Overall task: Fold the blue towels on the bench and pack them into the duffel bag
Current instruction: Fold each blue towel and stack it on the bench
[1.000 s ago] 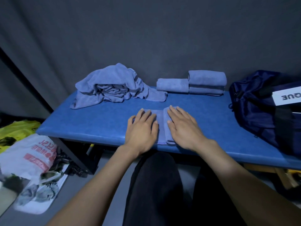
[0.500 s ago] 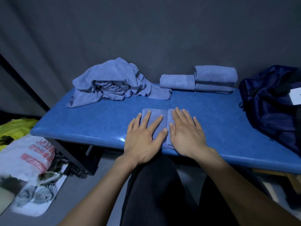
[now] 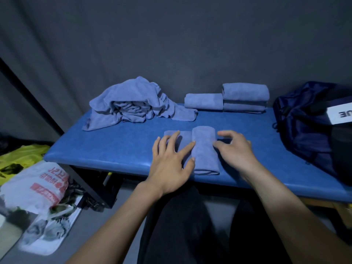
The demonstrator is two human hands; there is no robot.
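- Since half a second ago, my right hand (image 3: 235, 153) has slid off the towel (image 3: 204, 149), which now shows its right half doubled over the middle.
- Head view: I'd press that fold flat, then turn the left flap over it.
- Left hand (image 3: 171, 159) lies spread, fingers flat on the towel's left part; right hand is loosely curled, holding nothing, touching the towel's edge.
- Towel sits at the bench (image 3: 118, 149) front; bag (image 3: 308, 126) is well to the right.

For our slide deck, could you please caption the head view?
Left hand flat on a half-folded towel on the bench; right hand beside it, bag waiting.

Dim bluish light, wide-angle edge distortion
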